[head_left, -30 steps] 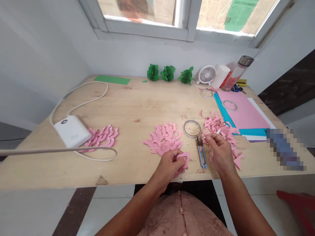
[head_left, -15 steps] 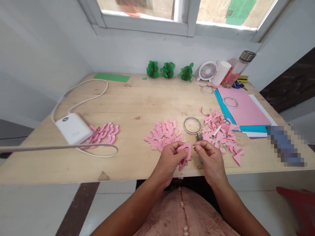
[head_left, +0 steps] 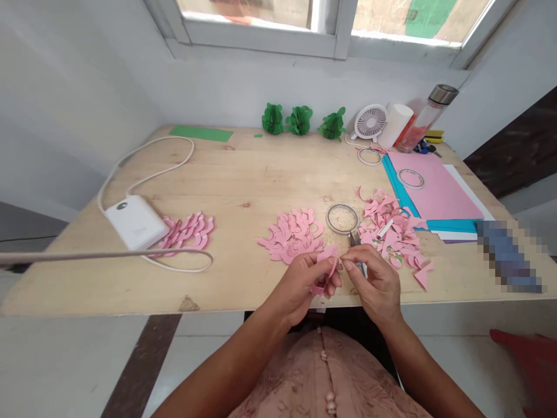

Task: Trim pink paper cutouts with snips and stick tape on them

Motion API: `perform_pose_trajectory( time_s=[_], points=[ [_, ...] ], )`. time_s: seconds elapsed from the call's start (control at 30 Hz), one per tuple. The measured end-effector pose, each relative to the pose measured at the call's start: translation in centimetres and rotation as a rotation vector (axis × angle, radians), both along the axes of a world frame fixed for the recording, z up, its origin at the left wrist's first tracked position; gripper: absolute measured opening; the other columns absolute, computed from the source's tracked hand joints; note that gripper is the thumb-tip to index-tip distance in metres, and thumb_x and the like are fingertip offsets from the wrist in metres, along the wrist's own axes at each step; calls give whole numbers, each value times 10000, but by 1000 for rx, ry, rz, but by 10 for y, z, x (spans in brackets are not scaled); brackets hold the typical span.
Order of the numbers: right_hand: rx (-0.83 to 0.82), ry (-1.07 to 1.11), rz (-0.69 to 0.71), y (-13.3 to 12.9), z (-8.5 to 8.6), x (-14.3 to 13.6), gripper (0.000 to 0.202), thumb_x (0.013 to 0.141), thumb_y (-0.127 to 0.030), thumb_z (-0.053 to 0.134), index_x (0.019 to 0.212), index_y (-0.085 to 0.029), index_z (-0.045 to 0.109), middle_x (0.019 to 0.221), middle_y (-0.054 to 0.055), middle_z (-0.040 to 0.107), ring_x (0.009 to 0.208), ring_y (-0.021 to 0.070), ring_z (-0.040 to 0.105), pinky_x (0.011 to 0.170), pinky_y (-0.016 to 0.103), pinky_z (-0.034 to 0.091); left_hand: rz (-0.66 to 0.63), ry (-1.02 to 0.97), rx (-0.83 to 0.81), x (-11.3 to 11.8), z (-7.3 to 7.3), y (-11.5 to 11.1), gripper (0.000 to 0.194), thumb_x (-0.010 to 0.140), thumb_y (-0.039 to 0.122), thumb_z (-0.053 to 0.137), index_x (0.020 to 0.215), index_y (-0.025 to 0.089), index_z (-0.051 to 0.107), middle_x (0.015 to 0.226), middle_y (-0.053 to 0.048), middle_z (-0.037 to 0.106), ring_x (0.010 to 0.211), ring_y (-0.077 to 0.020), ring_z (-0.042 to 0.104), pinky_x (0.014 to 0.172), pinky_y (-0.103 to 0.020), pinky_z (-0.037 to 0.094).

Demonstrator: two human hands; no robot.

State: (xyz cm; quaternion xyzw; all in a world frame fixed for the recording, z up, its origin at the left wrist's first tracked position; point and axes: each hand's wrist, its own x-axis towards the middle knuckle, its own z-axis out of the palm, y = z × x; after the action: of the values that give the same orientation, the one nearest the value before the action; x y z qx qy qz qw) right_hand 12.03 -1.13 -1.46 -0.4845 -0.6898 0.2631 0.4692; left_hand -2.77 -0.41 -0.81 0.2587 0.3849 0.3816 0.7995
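- My left hand [head_left: 300, 284] is closed around folded pink paper pieces [head_left: 328, 255], above the near edge of the worktop [head_left: 243, 174].
- The fingers of my right hand [head_left: 376, 284] are closed in a pinch; I can't tell whether anything small sits between them.
- From those right fingertips, the held paper lies just to the left, its long axis running roughly toward my body; my right hand is the nearer one to the snips [head_left: 354, 237], partly hidden below it, blades pointing away from me.
- I count one pair of snips, three tape rings [head_left: 328, 219] and three green paper ornaments [head_left: 299, 121].
- Two clusters of pink cut-outs [head_left: 296, 232] and one heap of scraps [head_left: 394, 235] overlap too much for me to count singly.
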Motion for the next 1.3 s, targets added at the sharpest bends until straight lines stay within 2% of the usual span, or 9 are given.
perform_pose_trajectory(
  time_s=[0.13,0.33,0.5,0.83,1.0,1.17,1.3],
  points=[
    [40,-38,30,0,1,2,90,850,-193,555,852,-211,643,804,41,616,774,176,584,695,322,454,-2,-19,-9,-2,0,0,251,737,313,646,602,105,610,549,-26,580,453,-74,466,472,-209,350],
    [128,-135,-24,0,0,3,102,849,-182,544,847,-210,642,807,47,615,765,179,581,677,328,456,-22,-36,-44,-3,2,-1,249,719,354,655,672,111,633,544,-22,584,447,-82,473,477,-215,359],
    [234,-185,-5,0,1,1,137,840,-144,535,852,-209,655,797,54,615,741,180,575,657,331,453,-42,-49,-33,-2,3,-2,258,716,361,654,655,111,630,539,-25,583,447,-83,470,480,-220,358],
    [239,-195,13,-2,1,3,110,830,-153,565,858,-210,655,796,56,613,742,181,572,653,335,459,-53,-12,3,-3,2,-2,248,696,337,665,600,119,600,547,-22,574,461,-83,466,485,-221,360],
    [157,-155,33,-3,3,4,111,833,-194,558,875,-217,659,821,58,626,771,190,586,680,342,464,-19,49,59,-2,6,-3,201,689,275,635,565,128,577,542,-17,566,469,-85,461,488,-224,357],
    [-9,-7,24,-5,1,6,133,848,-217,522,889,-217,648,848,58,629,828,197,594,733,347,462,72,168,125,0,7,-5,117,666,233,607,604,142,569,548,-6,575,468,-85,459,462,-212,318],
    [-157,81,21,-5,-1,4,111,845,-249,532,834,-213,636,815,42,617,809,186,579,720,322,454,109,299,208,1,7,-8,101,675,226,581,604,155,566,503,26,523,452,-79,420,440,-204,285]
  ],
)
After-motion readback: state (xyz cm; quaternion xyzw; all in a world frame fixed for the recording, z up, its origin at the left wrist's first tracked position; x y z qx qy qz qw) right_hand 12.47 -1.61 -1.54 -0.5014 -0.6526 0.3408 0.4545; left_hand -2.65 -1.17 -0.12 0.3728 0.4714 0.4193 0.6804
